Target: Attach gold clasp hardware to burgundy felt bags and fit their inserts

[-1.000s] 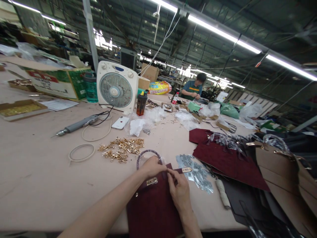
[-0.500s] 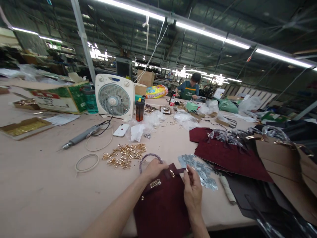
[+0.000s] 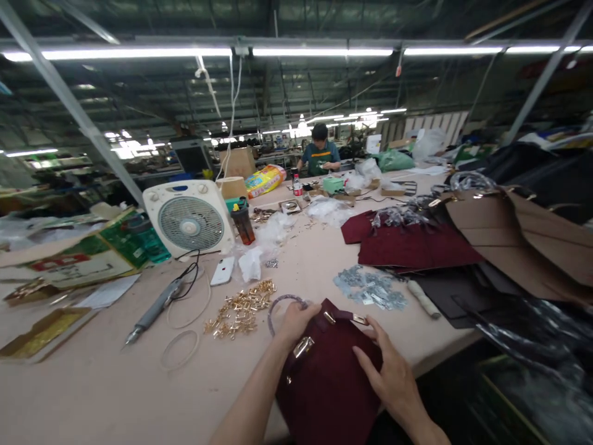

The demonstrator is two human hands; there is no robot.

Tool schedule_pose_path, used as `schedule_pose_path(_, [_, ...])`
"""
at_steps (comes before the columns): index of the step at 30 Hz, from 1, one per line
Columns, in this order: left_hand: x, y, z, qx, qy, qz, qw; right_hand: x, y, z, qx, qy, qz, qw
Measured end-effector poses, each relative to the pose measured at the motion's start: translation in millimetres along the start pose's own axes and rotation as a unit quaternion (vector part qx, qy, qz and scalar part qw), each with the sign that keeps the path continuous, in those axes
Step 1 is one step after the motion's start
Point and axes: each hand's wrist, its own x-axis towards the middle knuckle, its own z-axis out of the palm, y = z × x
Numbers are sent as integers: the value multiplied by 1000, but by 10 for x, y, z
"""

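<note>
A dark red handbag (image 3: 331,377) lies at the near table edge with a gold clasp (image 3: 302,347) on its flap and a wrapped handle (image 3: 278,306). My left hand (image 3: 298,317) grips the bag's top left corner, fingers curled over it. My right hand (image 3: 389,374) rests on the bag's right side with fingers spread, thumb and forefinger around its upper right edge near a small gold strap fitting (image 3: 359,319).
Gold metal fittings (image 3: 241,307) lie left of the bag, silver plates (image 3: 370,290) to its right. An electric screwdriver (image 3: 152,312), phone (image 3: 222,270), fan (image 3: 189,220) and bottle (image 3: 243,222) stand further back. Red and brown bags (image 3: 417,247) pile at right. A person (image 3: 320,154) works at the far end.
The view swung left and tilted. My right hand let go of the strap end and now lies spread on the bag's right side; my left hand stays on the top corner.
</note>
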Motion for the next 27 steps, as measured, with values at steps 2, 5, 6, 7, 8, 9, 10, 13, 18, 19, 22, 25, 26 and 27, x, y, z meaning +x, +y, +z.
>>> schedule_pose_path(2, [-88,84,23,15,-41,-3,999,-119,2,-130,63,-31,24,997])
schedule_pose_path(5, [-226,305,70,40,-104,0,994,-256,-55,-322,196,-63,79,975])
schedule_pose_path(6, [-275,408,89,48,-120,4,992,-297,-87,-380,243,-69,100,962])
schedule_pose_path(7, [-326,525,108,59,-130,9,990,-338,-123,-434,285,-72,119,948])
schedule_pose_path(8, [-381,653,125,69,-136,19,988,-382,-160,-485,321,-78,135,934])
schedule_pose_path(9, [-438,787,139,80,-136,33,987,-430,-197,-530,355,-90,145,919])
schedule_pose_path(10, [-497,921,149,86,-133,54,986,-482,-230,-571,390,-106,149,903])
schedule_pose_path(13, [-663,1268,153,75,-108,145,981,-629,-305,-656,498,-156,152,840])
schedule_pose_path(18, [-803,1546,169,-75,-67,212,972,-662,-427,-629,533,-195,166,806])
schedule_pose_path(19, [-806,1570,180,-131,-74,216,965,-645,-458,-597,517,-199,164,816])
schedule_pose_path(22, [-788,1608,209,-248,-113,235,933,-632,-539,-458,504,-230,166,816])
schedule_pose_path(25, [-800,1569,218,-259,-129,254,923,-692,-589,-318,563,-277,212,749])
schedule_pose_path(26, [-835,1532,217,-253,-127,256,924,-710,-605,-289,587,-287,238,719])
schedule_pose_path(27, [-893,1484,213,-249,-125,254,926,-718,-623,-276,609,-294,261,689])
